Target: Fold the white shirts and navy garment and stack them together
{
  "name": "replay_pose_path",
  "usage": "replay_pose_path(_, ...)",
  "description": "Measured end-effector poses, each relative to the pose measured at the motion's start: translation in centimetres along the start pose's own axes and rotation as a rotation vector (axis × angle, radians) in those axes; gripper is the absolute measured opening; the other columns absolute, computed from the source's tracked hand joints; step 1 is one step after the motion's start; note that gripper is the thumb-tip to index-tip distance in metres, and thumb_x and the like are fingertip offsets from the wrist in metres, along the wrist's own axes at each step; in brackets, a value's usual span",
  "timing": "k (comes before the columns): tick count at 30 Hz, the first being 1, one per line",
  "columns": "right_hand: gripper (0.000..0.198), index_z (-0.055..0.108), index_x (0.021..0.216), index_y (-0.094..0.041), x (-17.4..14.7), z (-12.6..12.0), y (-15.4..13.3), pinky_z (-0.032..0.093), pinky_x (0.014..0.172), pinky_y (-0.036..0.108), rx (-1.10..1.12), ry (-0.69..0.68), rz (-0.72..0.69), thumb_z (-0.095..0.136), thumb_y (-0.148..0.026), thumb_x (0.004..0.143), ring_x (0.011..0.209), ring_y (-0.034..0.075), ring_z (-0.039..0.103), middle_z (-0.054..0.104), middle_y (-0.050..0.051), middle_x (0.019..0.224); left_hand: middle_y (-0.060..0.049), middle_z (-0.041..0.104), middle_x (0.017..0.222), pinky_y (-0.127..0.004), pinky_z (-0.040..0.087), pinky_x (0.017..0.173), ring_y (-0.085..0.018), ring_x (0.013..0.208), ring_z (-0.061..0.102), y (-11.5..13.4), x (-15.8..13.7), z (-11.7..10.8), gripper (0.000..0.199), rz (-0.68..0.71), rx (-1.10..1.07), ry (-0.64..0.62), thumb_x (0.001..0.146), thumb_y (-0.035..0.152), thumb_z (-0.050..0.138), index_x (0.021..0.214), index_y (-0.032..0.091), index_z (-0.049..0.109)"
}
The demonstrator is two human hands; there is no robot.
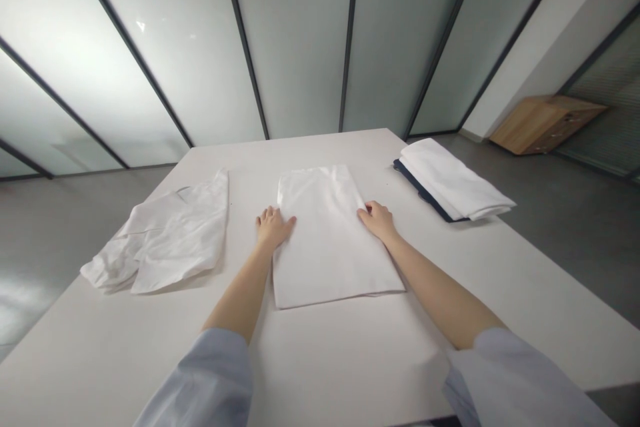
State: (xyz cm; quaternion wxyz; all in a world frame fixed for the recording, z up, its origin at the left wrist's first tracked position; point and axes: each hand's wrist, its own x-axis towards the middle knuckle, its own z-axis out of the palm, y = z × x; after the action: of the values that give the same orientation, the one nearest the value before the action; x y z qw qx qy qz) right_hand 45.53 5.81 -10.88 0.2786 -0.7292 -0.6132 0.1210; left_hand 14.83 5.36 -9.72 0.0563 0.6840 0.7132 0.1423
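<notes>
A white cloth point(330, 247), folded into a flat rectangle, lies in front of me on the table. Along its left edge rests my left hand point(274, 225), open, the fingers spread on the tabletop and the thumb touching the cloth. My right hand point(379, 219) is at the right edge, open too, with its thumb over the cloth's border and its fingers slightly bent. Neither hand lifts the fabric. The kind of cloth item cannot be made out from its folded shape.
All this is on a white table point(340, 360). To the left lies a crumpled white cloth point(175, 233). At the right edge, folded white cloths point(450, 177) sit on a dark blue cloth point(425, 193). Beyond stand frosted glass panels point(300, 47) and a wooden cabinet point(540, 121).
</notes>
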Motion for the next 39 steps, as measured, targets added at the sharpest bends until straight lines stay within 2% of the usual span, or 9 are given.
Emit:
replay_pose_path(3,0.044,0.055,0.122,-0.018,0.0,0.1,-0.4,0.049,0.085,0.036,0.254,-0.064,0.022,0.054,-0.039,0.084,0.094,0.024,0.065,0.069,0.011,0.107,-0.017,0.056,0.134,-0.047,0.032,0.108,-0.032,0.131,0.045,-0.1,0.4,0.0,0.046,0.044,-0.135,-0.039,0.083,0.047,0.054,0.118,0.018,0.057)
replay_pose_path(6,0.067,0.032,0.143,-0.016,0.0,-0.4,-0.8,0.053,0.081,0.035,0.484,-0.171,0.081,0.055,-0.032,0.082,0.088,0.022,0.067,0.068,0.011,0.113,-0.016,0.065,0.120,-0.045,0.043,0.098,-0.031,0.117,0.057,-0.1,0.9,-0.3,0.043,0.006,-0.447,-0.096,0.081,0.039,0.059,0.118,0.017,0.055)
replay_pose_path(9,0.085,0.012,0.152,-0.017,0.0,-1.5,-1.0,0.055,0.079,0.037,0.645,-0.334,0.131,0.053,-0.025,0.078,0.089,0.023,0.068,0.066,0.011,0.121,-0.017,0.064,0.121,-0.041,0.051,0.087,-0.027,0.103,0.065,-0.1,1.2,-0.5,0.064,-0.043,-0.916,-0.184,0.080,0.031,0.060,0.137,0.013,0.038)
replay_pose_path(12,0.086,0.015,0.153,-0.019,0.0,-2.4,-0.7,0.056,0.080,0.036,0.698,-0.490,0.087,0.051,-0.022,0.075,0.095,0.023,0.068,0.064,0.010,0.125,-0.016,0.060,0.130,-0.035,0.054,0.082,-0.023,0.100,0.067,-0.2,1.1,-0.9,0.096,-0.075,-1.211,-0.299,0.074,0.025,0.067,0.152,0.018,0.011)
replay_pose_path(16,0.071,0.039,0.143,-0.023,0.2,-2.9,0.0,0.056,0.081,0.036,0.819,-0.616,0.066,0.056,-0.022,0.074,0.092,0.022,0.069,0.068,0.007,0.117,-0.013,0.057,0.136,-0.031,0.055,0.083,-0.021,0.105,0.065,-0.4,0.8,-1.4,0.111,-0.048,-1.291,-0.357,0.070,0.025,0.075,0.155,0.026,0.003)
replay_pose_path(21,0.056,0.055,0.126,-0.023,0.4,-2.8,0.7,0.056,0.076,0.036,0.945,-0.614,0.129,0.062,-0.021,0.070,0.078,0.020,0.069,0.071,0.003,0.094,-0.008,0.066,0.118,-0.031,0.057,0.075,-0.019,0.089,0.068,-1.0,0.9,-1.6,0.090,0.017,-1.334,-0.442,0.065,0.029,0.078,0.145,0.026,0.036)
replay_pose_path(26,0.052,0.059,0.121,-0.022,0.6,-2.9,0.9,0.055,0.079,0.037,0.988,-0.597,0.126,0.064,-0.020,0.069,0.073,0.018,0.066,0.069,0.001,0.080,-0.003,0.068,0.096,-0.028,0.056,0.066,-0.016,0.073,0.066,-1.4,1.1,-1.7,0.070,-0.044,-1.359,-0.349,0.061,0.035,0.081,0.124,0.021,0.056)
replay_pose_path(33,0.064,0.051,0.134,-0.022,0.5,-2.8,0.8,0.055,0.085,0.038,0.976,-0.606,0.106,0.058,-0.017,0.070,0.084,0.020,0.069,0.072,0.004,0.098,-0.001,0.070,0.085,-0.028,0.055,0.062,-0.016,0.068,0.066,-1.4,1.3,-1.9,0.065,-0.133,-1.426,-0.343,0.067,0.036,0.073,0.128,0.022,0.054)
replay_pose_path(39,0.062,0.054,0.133,-0.020,0.5,-2.7,0.7,0.056,0.079,0.038,0.977,-0.606,0.127,0.055,-0.015,0.071,0.075,0.019,0.069,0.073,0.004,0.091,0.000,0.069,0.082,-0.029,0.055,0.061,-0.017,0.068,0.066,-1.4,1.3,-2.2,0.053,-0.176,-1.399,-0.376,0.070,0.035,0.066,0.121,0.022,0.058)
